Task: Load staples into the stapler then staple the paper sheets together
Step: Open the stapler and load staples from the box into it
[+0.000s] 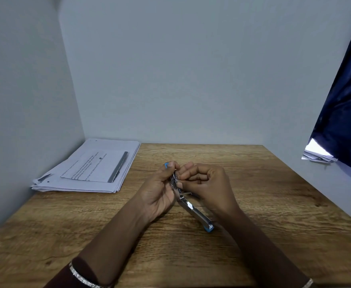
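While both hands work at table centre, the small metal stapler with blue plastic ends (pixel 188 199) is swung fully open, its two halves in a near-straight line running from 11 o'clock to 5 o'clock. The far half sits in the left hand (pixel 160 190), thumb over the blue tip and fingers wrapped under, so that hand is closed around the stapler. The near half, a shiny channel with a blue cap, rests low over the brown wood-grain table (pixel 253 204) at 5 o'clock from the hands; contact is unclear. The right hand (pixel 208 183) is curled tight, fingertips pinched at the open magazine. Whether a staple strip is in that pinch, I cannot tell; magazine contents are hidden by the fingers. A stack of white printed paper sheets (pixel 91 169) lies at 10 o'clock, in the table's far-left corner against the wall, well apart from the stapler, with a smaller sheet on top.
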Demonstrator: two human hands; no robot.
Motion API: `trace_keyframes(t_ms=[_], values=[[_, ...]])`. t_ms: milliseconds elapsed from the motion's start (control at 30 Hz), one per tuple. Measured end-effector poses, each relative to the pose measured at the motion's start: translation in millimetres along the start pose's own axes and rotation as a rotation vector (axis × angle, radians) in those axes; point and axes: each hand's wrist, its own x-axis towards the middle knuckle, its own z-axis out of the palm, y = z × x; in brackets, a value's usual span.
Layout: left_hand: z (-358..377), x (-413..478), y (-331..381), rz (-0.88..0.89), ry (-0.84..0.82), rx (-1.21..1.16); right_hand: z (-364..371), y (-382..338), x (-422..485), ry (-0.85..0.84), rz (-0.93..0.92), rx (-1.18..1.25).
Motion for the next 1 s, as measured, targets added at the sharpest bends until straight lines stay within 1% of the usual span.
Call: trace_keyframes(t_ms=[67, 200, 300, 400, 667, 867, 1000], values=[[0, -1, 0, -0.002, 0.009, 0.011, -1, 2, 1, -0.022, 0.031, 0.003], [1, -2, -1, -0.032, 0.014, 0.038, -3, 6, 5, -0.037, 0.107, 0.085], [2, -3, -1, -0.054, 0.026, 0.027, -5, 7, 10, -0.121, 0.195, 0.189], [4, -4, 0, -0.059, 0.015, 0.024, -6, 8, 14, -0.175, 0.238, 0.209], [7, -7, 2, -0.101, 0.045, 0.014, -6, 5, 10, -0.179, 0.211, 0.146], [8, -8, 0, -0.159, 0.031, -0.04, 1, 4, 10, -0.097, 0.207, -0.002], [11, -10, 0, -0.213, 0.01, 0.013, 7, 4, 15, -0.036, 0.213, -0.085]])
